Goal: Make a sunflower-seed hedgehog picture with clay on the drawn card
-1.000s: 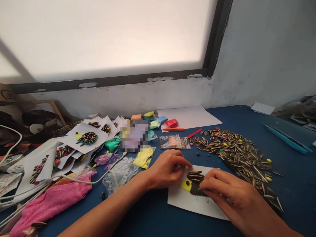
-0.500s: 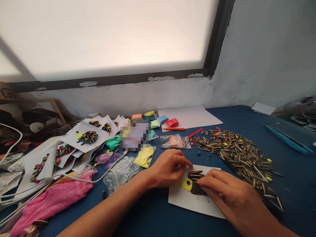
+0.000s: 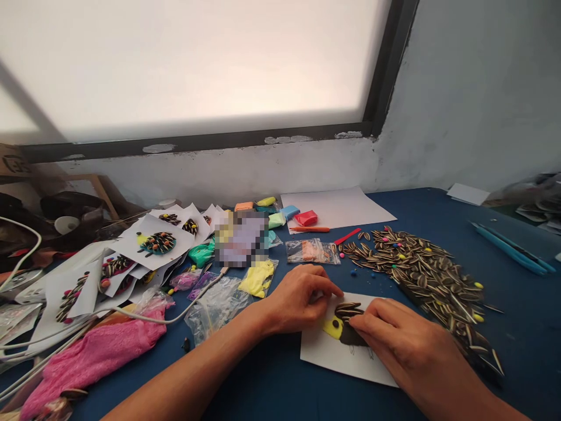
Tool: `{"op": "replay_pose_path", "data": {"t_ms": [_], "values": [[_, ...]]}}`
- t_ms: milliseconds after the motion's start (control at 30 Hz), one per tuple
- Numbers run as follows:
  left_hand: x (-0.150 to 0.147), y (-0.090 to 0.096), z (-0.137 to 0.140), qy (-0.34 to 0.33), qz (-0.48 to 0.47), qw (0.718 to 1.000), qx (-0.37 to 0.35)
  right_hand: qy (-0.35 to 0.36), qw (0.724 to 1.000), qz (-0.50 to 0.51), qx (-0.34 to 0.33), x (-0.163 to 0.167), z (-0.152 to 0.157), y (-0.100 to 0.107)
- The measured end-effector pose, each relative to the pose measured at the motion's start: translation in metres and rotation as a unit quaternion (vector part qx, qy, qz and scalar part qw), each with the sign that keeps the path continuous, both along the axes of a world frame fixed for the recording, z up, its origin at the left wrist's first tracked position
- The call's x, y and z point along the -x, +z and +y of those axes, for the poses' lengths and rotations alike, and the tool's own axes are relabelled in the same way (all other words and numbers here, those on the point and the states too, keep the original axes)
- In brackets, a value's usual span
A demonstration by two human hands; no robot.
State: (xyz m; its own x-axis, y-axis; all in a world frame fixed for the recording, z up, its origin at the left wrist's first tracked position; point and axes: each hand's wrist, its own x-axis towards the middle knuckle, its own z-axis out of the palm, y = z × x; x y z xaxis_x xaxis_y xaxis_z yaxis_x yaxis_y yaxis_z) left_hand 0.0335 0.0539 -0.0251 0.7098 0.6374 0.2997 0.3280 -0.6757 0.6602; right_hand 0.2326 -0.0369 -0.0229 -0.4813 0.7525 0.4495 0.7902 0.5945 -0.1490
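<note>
A white paper card (image 3: 322, 356) lies on the blue table. It bears a hedgehog-like shape with a yellow clay face (image 3: 332, 328), a black eye and a dark clay body (image 3: 350, 335). Several striped sunflower seeds (image 3: 349, 306) stick up from the body's upper edge. My right hand (image 3: 405, 345) is closed in a pinch over the body, its fingertips at a seed that they mostly hide. My left hand (image 3: 302, 295) rests on the card's upper left edge, index finger stretched towards the seeds, thumb apart from it.
Loose sunflower seeds (image 3: 421, 269) are heaped at right, with coloured clay balls among them. Blue tweezers (image 3: 511, 248) lie farther right. Finished seed cards (image 3: 153, 240), a pink bag (image 3: 105, 351), a white cable (image 3: 193, 313) and clay packs (image 3: 258, 278) crowd the left and middle.
Both hands stay almost in place over the card. The right fingertips remain at the seeds with barely any shift. The whole view has moved very slightly.
</note>
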Motion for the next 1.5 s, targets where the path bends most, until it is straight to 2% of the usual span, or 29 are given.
{"op": "replay_pose_path", "data": {"t_ms": [533,700,800,933,1033,1133,1500], "values": [[0.000,0.002,-0.003,0.004,0.008,1.000,0.000,-0.006,0.998,-0.049,-0.034,0.005,0.000,0.003],[0.000,0.003,-0.003,0.006,0.013,1.000,0.001,-0.013,0.999,-0.022,-0.022,0.002,-0.004,0.009],[0.000,0.004,-0.002,0.004,0.021,1.000,0.001,-0.051,0.997,-0.016,-0.062,-0.008,0.001,0.017],[0.000,0.005,-0.002,-0.002,0.023,1.000,0.007,-0.146,0.984,-0.024,-0.102,-0.035,0.016,0.022],[0.000,0.006,-0.002,0.001,0.022,1.000,0.019,-0.184,0.980,-0.047,-0.067,-0.054,0.028,0.017],[-0.001,0.006,-0.003,0.003,0.021,1.000,0.023,-0.178,0.981,-0.068,-0.023,-0.062,0.039,0.013],[-0.001,0.004,-0.002,0.004,0.018,1.000,0.015,-0.161,0.978,-0.131,0.017,-0.056,0.074,0.007]]}}
